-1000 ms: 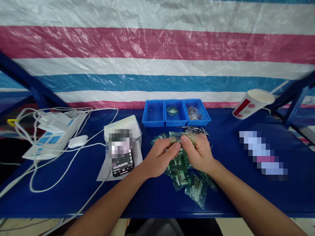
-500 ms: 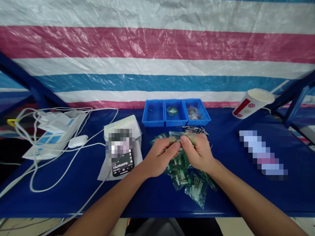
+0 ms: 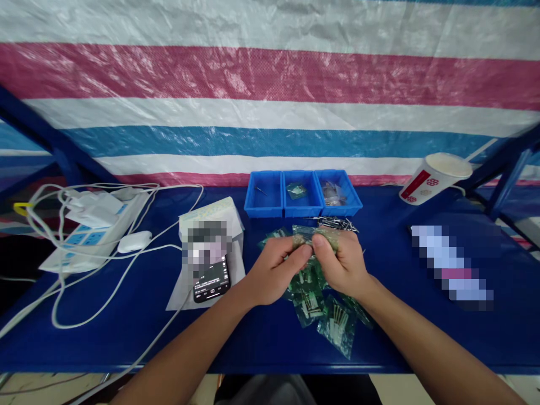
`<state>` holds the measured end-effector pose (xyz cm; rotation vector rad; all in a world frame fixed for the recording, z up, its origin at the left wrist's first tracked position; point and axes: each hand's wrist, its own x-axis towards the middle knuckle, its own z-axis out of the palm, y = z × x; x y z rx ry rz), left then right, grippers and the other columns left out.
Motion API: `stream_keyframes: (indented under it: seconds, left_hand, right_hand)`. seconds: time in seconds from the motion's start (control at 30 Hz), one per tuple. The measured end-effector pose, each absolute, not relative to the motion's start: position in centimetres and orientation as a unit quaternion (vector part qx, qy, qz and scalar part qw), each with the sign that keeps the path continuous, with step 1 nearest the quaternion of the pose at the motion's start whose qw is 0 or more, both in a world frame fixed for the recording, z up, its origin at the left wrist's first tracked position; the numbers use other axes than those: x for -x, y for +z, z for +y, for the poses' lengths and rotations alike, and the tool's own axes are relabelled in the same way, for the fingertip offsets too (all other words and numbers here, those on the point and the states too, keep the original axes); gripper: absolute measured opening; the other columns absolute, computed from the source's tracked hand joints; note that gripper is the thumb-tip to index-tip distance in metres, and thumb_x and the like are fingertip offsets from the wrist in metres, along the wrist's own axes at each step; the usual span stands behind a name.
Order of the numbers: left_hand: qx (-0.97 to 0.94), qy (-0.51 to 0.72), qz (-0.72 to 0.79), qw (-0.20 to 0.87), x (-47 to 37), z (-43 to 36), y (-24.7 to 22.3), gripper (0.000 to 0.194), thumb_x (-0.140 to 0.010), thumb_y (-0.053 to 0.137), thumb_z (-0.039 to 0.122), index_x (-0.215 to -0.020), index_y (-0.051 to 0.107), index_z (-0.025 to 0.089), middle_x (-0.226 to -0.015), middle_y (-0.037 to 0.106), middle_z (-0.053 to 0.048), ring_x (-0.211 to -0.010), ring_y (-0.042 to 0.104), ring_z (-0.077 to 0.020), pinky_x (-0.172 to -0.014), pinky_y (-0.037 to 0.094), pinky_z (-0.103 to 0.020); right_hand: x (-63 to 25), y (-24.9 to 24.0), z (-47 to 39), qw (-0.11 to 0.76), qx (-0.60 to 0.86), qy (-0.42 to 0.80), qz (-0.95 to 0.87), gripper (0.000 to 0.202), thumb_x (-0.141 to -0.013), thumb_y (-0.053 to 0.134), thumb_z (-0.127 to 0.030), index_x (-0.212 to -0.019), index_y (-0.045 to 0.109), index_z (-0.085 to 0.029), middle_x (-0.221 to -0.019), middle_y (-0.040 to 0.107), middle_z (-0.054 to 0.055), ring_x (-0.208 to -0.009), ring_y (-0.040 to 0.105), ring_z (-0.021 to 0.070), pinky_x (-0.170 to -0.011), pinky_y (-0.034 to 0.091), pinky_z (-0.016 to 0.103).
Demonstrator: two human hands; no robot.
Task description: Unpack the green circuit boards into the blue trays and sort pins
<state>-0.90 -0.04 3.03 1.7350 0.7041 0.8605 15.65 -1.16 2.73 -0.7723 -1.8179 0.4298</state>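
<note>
Both hands pinch one small clear plastic bag (image 3: 304, 231) between thumbs and fingers. My left hand (image 3: 276, 269) is closed on its left side, and my right hand (image 3: 342, 261) is closed on its right. The thumbs nearly meet at the bag; its contents are mostly covered by the fingers. Under and in front of the hands lies a pile of small greenish plastic bags (image 3: 309, 304), several with screws and pale plugs in them. The nearest screw bag (image 3: 337, 327) lies toward the table's front edge. Loose screws (image 3: 337, 223) are heaped just beyond my right hand.
Three blue bins (image 3: 264, 212) stand at the back, holding a screw, a small bag and more bagged parts. To the left are a phone (image 3: 213, 284) on papers, a power strip (image 3: 86, 239) and tangled white cables. A paper cup (image 3: 430, 183) and a blurred-out slab (image 3: 451, 264) sit right.
Almost nothing differs. The whole view has shifted very slightly, and both hands keep their pinch on the plastic bag at the same place.
</note>
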Motion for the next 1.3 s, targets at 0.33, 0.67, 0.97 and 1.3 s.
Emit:
stream_keyframes:
  seconds: [0.33, 0.67, 0.97, 1.3]
  left_hand:
    - [-0.680, 0.421, 0.367, 0.475, 0.9, 0.1, 2.2, 0.044, -0.099, 0.048, 0.044, -0.063, 0.046, 0.019, -0.056, 0.042, 0.004, -0.052, 0.038, -0.0097, -0.053, 0.028, -0.027]
    - [-0.649, 0.417, 0.414, 0.483, 0.6, 0.2, 2.0, 0.053, -0.097, 0.050, 0.048, -0.056, 0.035, 0.020, -0.051, 0.030, 0.006, -0.047, 0.029, -0.0086, -0.049, 0.021, -0.028]
    - [-0.531, 0.584, 0.430, 0.438, 1.2, 1.0, 1.1, 0.054, -0.099, 0.050, 0.037, -0.053, 0.027, 0.020, -0.050, 0.023, 0.005, -0.045, 0.023, -0.0095, -0.047, 0.016, -0.029]
    - [-0.651, 0.449, 0.487, 0.371, 0.4, 0.2, 2.2, 0.045, -0.095, 0.051, 0.033, -0.058, 0.028, 0.020, -0.051, 0.028, 0.006, -0.048, 0.029, -0.0095, -0.050, 0.024, -0.027]
  right_hand:
    - [-15.8, 3.3, -0.6, 0.567, 0.390, 0.443, -0.575, 0.021, -0.089, 0.064, -0.036, -0.075, 0.055, -0.023, -0.064, 0.041, -0.005, -0.055, 0.040, 0.0112, -0.050, 0.036, 0.025]
    - [-17.4, 3.7, 1.0, 0.464, 0.443, 0.637, -0.427, 0.014, -0.077, 0.077, -0.031, -0.078, 0.068, -0.021, -0.054, 0.041, -0.007, -0.049, 0.034, 0.0087, -0.050, 0.030, 0.026]
    - [-18.5, 4.0, 2.0, 0.494, 0.501, 0.644, -0.302, 0.031, -0.070, 0.084, -0.037, -0.087, 0.065, -0.021, -0.064, 0.061, -0.003, -0.047, 0.049, 0.0080, -0.046, 0.039, 0.022]
    - [-18.9, 3.4, 2.2, 0.442, 0.550, 0.544, -0.453, 0.039, -0.085, 0.068, -0.055, -0.103, 0.069, -0.021, -0.083, 0.071, 0.003, -0.048, 0.048, 0.0095, -0.047, 0.036, 0.026]
